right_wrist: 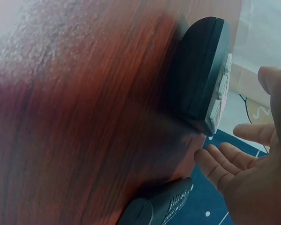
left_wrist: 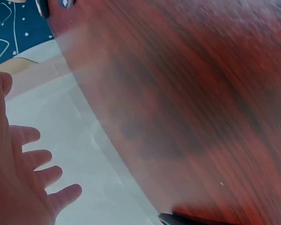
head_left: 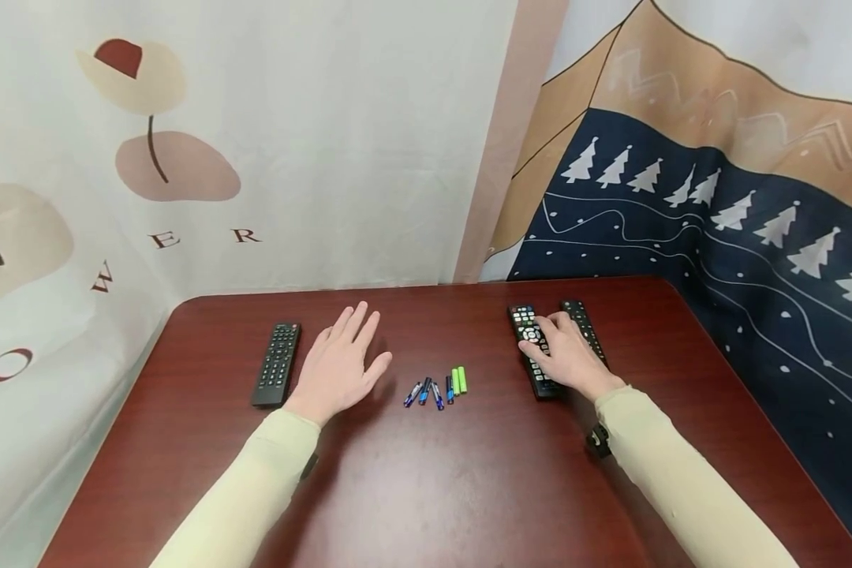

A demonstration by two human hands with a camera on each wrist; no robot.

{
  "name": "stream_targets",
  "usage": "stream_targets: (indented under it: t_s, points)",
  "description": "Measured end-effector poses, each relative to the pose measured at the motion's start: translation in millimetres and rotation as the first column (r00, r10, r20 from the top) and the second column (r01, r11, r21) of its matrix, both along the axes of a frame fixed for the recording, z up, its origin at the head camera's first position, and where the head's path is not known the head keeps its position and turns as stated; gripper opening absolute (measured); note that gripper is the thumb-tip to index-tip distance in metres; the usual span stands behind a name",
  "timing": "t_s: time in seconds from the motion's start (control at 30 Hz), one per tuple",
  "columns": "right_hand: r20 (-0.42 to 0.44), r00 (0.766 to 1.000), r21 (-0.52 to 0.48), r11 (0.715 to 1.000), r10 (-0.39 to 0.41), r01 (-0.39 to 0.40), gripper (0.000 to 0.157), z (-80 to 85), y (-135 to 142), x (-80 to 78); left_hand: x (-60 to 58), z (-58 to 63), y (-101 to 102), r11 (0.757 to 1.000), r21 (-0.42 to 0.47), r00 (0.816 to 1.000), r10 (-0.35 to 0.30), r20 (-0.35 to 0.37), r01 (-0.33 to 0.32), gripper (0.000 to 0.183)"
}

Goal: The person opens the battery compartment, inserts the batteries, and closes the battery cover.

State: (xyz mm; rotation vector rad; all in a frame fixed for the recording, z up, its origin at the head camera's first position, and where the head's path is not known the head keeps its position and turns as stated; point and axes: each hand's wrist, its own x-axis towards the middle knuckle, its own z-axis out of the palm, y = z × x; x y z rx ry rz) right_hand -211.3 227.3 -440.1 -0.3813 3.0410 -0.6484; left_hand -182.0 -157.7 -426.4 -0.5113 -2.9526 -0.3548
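Note:
My left hand [head_left: 341, 367] hovers over the left side of the table, fingers spread and holding nothing. Just left of it lies a black remote control [head_left: 278, 364]. On the right, my right hand [head_left: 571, 355] reaches over a larger black remote control [head_left: 543, 384] with white and coloured buttons. In the right wrist view, the fingers [right_wrist: 220, 164] are loosely bent near that remote's [right_wrist: 199, 70] button side, with a gap between. Another black remote [head_left: 584, 323] lies to its right, partly hidden by the hand in the head view.
Mid-table lie several small blue batteries [head_left: 424, 390] and two green ones [head_left: 458, 381]. The dark red-brown wooden table [head_left: 426, 489] meets a white printed curtain [head_left: 341, 158] behind. A navy curtain with tree prints [head_left: 738, 260] hangs along its right edge.

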Motion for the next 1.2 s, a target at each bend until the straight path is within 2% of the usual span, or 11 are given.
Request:
stream_targets:
  t_s: [0.27, 0.43, 0.77, 1.03, 1.2]
  points:
    - [0.027, 1.000, -0.008, 1.000, -0.008, 0.008, 0.068, -0.9, -4.4, -2.5, 3.4, -0.4, 12.5, 1.000, 0.017, 1.000, -0.026, -0.002, 0.026, 0.070]
    - [0.043, 0.999, 0.000, 1.000, -0.024, 0.024, 0.070, -1.8, -6.6, -1.3, 6.2, 0.9, 18.7, 0.999, -0.003, 0.999, -0.044, 0.006, 0.044, 0.070]
    - [0.033, 0.998, 0.052, 0.997, -0.061, 0.060, 0.076, -3.4, -9.9, -3.5, 11.9, -1.9, 28.3, 0.996, 0.027, 0.996, -0.086, 0.036, 0.085, 0.070]
    - [0.022, 0.998, 0.093, 0.994, -0.067, 0.064, 0.080, -4.7, -12.0, -5.4, 14.3, -3.7, 34.6, 0.995, 0.049, 0.995, -0.084, 0.045, 0.082, 0.068]
    - [0.019, 0.996, 0.086, 0.992, -0.091, 0.089, 0.079, -5.7, -14.7, -5.7, 14.0, -2.4, 37.0, 0.994, 0.058, 0.995, -0.094, 0.041, 0.091, 0.067]
